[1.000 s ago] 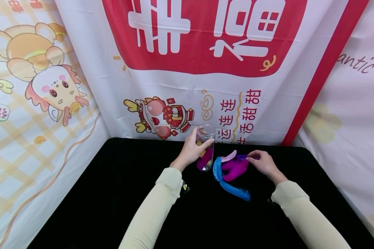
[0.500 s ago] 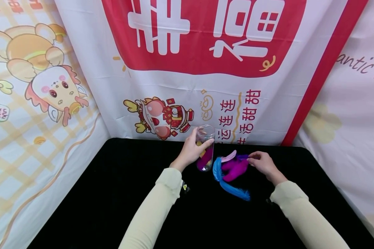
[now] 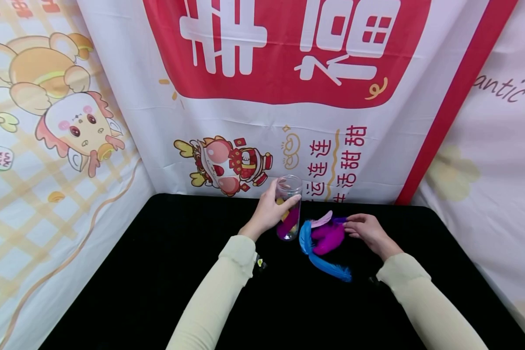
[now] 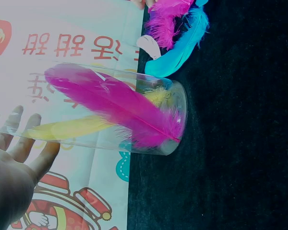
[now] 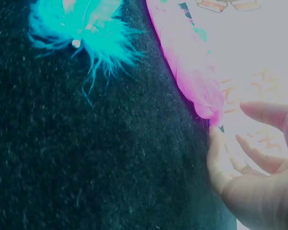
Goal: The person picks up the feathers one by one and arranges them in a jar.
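In the head view my left hand (image 3: 268, 211) grips a clear jar (image 3: 292, 194) standing upright on the black table, fingers and thumb around its side. Inside it, the left wrist view shows a magenta feather (image 4: 108, 98) and a yellow feather (image 4: 67, 128). Just right of the jar lie loose feathers: blue feathers (image 3: 328, 267), a magenta bunch (image 3: 331, 239), a pale pink feather (image 3: 322, 220) and a purple feather (image 3: 339, 220). My right hand (image 3: 369, 232) is at the right edge of the pile. Its fingers are spread in the right wrist view, one fingertip at the pink-magenta feather's end (image 5: 209, 108).
A black-covered table (image 3: 157, 282) spreads under both arms. Printed white and red cloth (image 3: 227, 116) hangs right behind its far edge, with patterned cloths (image 3: 70, 204) at both sides. A small dark device (image 3: 260, 263) sits by the left cuff.
My right hand has loosened from a pinch at the purple feather, and its fingers have spread and shifted slightly towards the pile. The left hand and the jar have stayed in place.
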The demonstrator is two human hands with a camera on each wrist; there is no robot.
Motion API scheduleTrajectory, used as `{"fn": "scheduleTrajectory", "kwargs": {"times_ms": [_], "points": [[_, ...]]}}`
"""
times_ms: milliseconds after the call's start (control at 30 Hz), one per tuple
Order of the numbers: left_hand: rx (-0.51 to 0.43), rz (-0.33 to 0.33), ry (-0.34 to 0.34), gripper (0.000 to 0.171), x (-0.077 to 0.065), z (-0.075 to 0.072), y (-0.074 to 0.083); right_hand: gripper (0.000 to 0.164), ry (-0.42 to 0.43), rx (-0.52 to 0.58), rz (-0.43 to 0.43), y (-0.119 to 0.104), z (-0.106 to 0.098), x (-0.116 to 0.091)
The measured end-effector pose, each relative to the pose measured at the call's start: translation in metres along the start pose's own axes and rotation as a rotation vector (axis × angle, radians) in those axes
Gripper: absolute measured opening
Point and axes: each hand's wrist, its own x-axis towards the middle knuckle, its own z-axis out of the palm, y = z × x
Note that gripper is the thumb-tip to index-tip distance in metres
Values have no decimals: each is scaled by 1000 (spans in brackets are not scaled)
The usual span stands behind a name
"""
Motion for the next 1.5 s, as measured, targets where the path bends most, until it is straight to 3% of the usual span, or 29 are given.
{"fn": "scheduleTrajectory", "kwargs": {"times_ms": [267, 533, 867, 1233, 1500], "points": [[1, 6, 4, 72, 1, 0, 2, 51, -18, -22, -15, 1, 2, 2], [5, 11, 0, 73, 0, 1, -1, 45, -85, -47, -14, 5, 1, 1], [4, 7, -3, 75, -1, 1, -2, 41, -98, -44, 10, 3, 2, -3], [12, 13, -2, 73, 0, 0, -1, 39, -76, 62, -8, 1, 0, -4], [10, 13, -5, 74, 0, 1, -1, 39, -37, 140, 26, 0, -1, -5]]}}
